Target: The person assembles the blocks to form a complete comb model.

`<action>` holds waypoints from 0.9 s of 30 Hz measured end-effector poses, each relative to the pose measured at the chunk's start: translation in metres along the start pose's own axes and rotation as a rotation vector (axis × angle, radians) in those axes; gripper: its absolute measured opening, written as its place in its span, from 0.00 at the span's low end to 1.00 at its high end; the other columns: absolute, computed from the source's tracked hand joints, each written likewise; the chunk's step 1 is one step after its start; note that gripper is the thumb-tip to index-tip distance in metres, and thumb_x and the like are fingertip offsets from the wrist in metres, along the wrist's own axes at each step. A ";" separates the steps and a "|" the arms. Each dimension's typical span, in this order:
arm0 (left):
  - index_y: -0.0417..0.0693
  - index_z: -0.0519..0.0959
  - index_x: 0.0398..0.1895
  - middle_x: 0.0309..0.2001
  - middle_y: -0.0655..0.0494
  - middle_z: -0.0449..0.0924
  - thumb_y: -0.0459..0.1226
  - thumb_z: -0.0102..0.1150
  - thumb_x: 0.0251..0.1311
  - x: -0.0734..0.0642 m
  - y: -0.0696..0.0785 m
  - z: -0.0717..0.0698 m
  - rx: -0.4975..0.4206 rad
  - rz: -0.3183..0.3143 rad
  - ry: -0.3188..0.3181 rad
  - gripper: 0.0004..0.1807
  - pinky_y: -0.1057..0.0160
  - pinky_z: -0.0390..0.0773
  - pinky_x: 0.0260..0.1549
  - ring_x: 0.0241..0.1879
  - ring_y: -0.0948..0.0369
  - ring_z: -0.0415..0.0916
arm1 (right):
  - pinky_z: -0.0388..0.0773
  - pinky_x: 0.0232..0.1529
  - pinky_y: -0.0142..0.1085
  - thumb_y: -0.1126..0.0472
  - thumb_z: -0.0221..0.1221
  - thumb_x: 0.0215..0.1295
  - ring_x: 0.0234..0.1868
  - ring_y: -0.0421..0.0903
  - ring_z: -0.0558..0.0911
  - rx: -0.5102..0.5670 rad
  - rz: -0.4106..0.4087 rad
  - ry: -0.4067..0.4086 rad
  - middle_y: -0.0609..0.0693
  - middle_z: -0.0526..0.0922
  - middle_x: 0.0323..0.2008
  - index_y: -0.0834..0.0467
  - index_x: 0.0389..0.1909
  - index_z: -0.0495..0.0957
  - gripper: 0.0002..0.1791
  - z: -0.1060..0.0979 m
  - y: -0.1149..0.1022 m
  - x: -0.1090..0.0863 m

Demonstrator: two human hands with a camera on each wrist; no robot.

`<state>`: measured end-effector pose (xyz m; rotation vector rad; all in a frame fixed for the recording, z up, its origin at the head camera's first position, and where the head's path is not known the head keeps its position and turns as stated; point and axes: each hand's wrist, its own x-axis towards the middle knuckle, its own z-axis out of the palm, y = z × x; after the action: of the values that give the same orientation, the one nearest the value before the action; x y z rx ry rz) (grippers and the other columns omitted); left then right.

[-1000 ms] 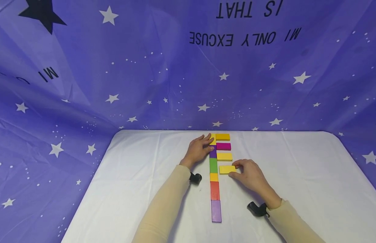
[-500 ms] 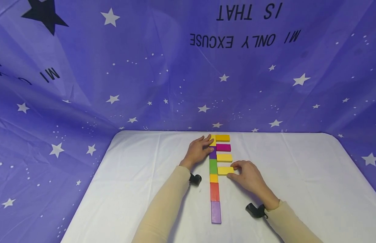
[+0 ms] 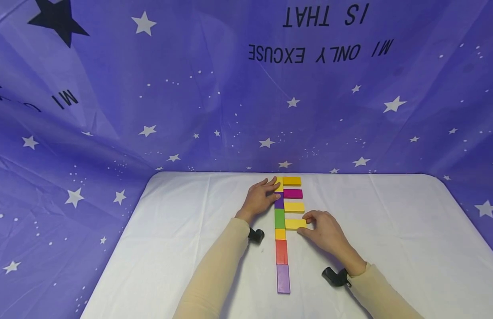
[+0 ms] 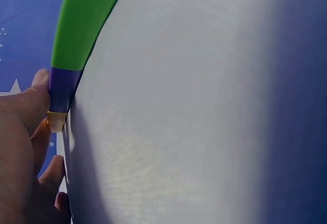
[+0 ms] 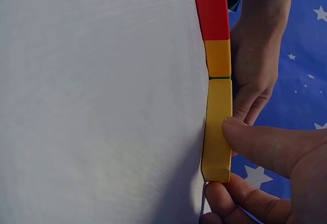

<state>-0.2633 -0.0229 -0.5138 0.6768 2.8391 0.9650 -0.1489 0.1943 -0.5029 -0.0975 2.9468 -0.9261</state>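
Note:
My right hand [image 3: 328, 229] pinches a yellow block [image 3: 294, 224] between thumb and fingers. Its left end meets the column of blocks beside the green block [image 3: 280, 219]. In the right wrist view, the thumb lies on the side of this yellow block [image 5: 216, 137] and fingertips are at its end. At the column's far end my left hand [image 3: 257, 198] rests with extended fingers on another yellow block [image 3: 281, 185], its thumb touching the dark purple block [image 3: 279, 203]. The left wrist view shows the thumb against that purple block [image 4: 64, 88], with the green block [image 4: 89, 24] beyond it.
Toward me the column continues with an orange block [image 3: 280, 234], a red block [image 3: 281, 252] and a lilac block [image 3: 283, 279]. Right of its far part lie an amber block [image 3: 292, 181], a magenta block [image 3: 293, 194] and a yellow block [image 3: 294, 207]. A white cloth [image 3: 405, 248] covers the table.
My right hand has slid the pinched yellow block slightly left, closing the gap to the column. Over the last half second it has stayed put. The left hand has kept its place.

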 end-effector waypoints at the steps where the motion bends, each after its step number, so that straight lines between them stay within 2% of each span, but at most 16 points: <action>1: 0.53 0.74 0.68 0.74 0.62 0.63 0.46 0.59 0.70 0.000 0.000 0.000 0.000 0.001 0.002 0.25 0.51 0.53 0.74 0.76 0.55 0.56 | 0.71 0.37 0.41 0.54 0.75 0.53 0.34 0.47 0.72 -0.001 -0.001 -0.001 0.47 0.80 0.32 0.62 0.45 0.84 0.22 0.000 0.000 0.000; 12: 0.54 0.73 0.69 0.75 0.63 0.62 0.46 0.58 0.70 0.002 0.004 0.000 0.048 0.010 -0.020 0.26 0.51 0.53 0.74 0.76 0.55 0.56 | 0.73 0.42 0.43 0.52 0.74 0.55 0.38 0.49 0.74 0.028 0.028 0.000 0.48 0.82 0.36 0.61 0.49 0.82 0.25 -0.006 0.004 -0.003; 18: 0.52 0.74 0.69 0.74 0.60 0.63 0.46 0.56 0.71 0.003 0.004 -0.005 0.050 0.043 -0.019 0.24 0.49 0.55 0.74 0.75 0.53 0.58 | 0.75 0.50 0.51 0.53 0.74 0.56 0.43 0.53 0.76 0.042 0.016 0.042 0.50 0.84 0.39 0.63 0.53 0.80 0.28 -0.019 0.010 -0.005; 23: 0.48 0.75 0.68 0.74 0.54 0.65 0.43 0.51 0.75 0.000 -0.005 -0.010 -0.028 0.106 0.024 0.22 0.50 0.57 0.74 0.73 0.50 0.62 | 0.74 0.53 0.56 0.52 0.73 0.57 0.48 0.57 0.78 0.051 0.019 0.068 0.54 0.85 0.43 0.63 0.56 0.79 0.29 -0.030 0.020 -0.005; 27: 0.47 0.74 0.69 0.73 0.51 0.66 0.43 0.51 0.76 -0.005 -0.021 -0.021 -0.096 0.097 0.076 0.23 0.52 0.58 0.73 0.72 0.51 0.63 | 0.73 0.52 0.58 0.52 0.72 0.59 0.50 0.61 0.79 0.061 -0.028 0.120 0.60 0.85 0.45 0.64 0.57 0.78 0.30 -0.044 0.035 -0.004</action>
<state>-0.2714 -0.0518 -0.5101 0.7908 2.8250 1.1581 -0.1493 0.2482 -0.4864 -0.0833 3.0300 -1.0610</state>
